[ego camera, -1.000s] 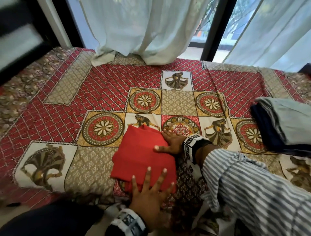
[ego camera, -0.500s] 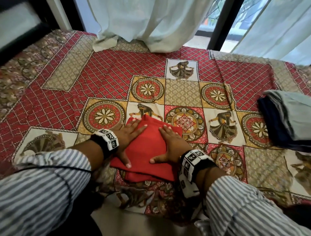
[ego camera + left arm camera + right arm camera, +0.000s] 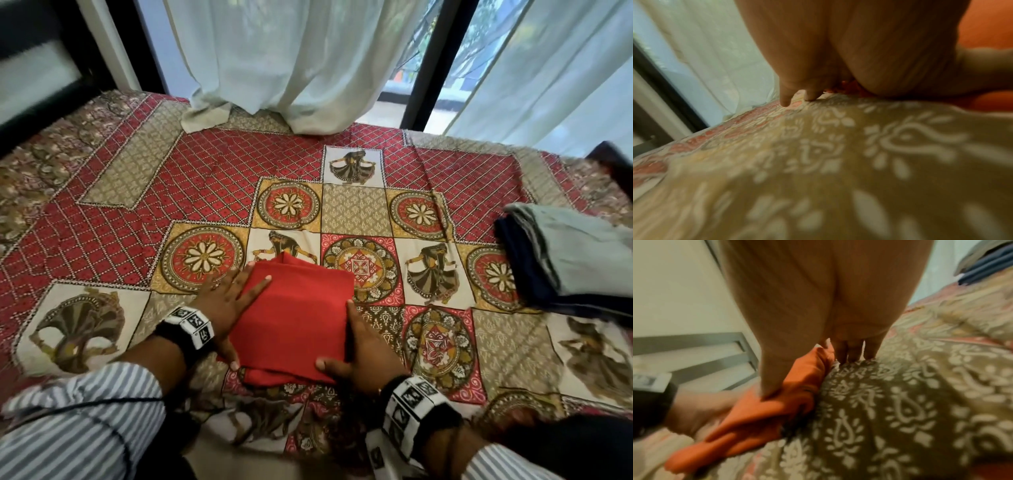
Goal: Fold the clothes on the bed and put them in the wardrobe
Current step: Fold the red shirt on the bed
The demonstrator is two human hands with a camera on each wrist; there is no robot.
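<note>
— What is seen at the near edge of the bed [image 3: 212,178]?
— A folded red garment [image 3: 294,325] is flanked by both hands. The left hand [image 3: 226,301] is laid flat, fingers straight, against its left side; the right hand [image 3: 363,356] is pressed to its right side, thumb on top, the fingers tucked under.
— Any writing?
— Only black-and-white marker patterns are shown on the wristbands [image 3: 191,325]; nothing is readable.
— Farther off?
— A folded grey and navy pile [image 3: 568,260] is stacked at the right edge; pale curtains [image 3: 291,65] are hung beyond the far edge.
</note>
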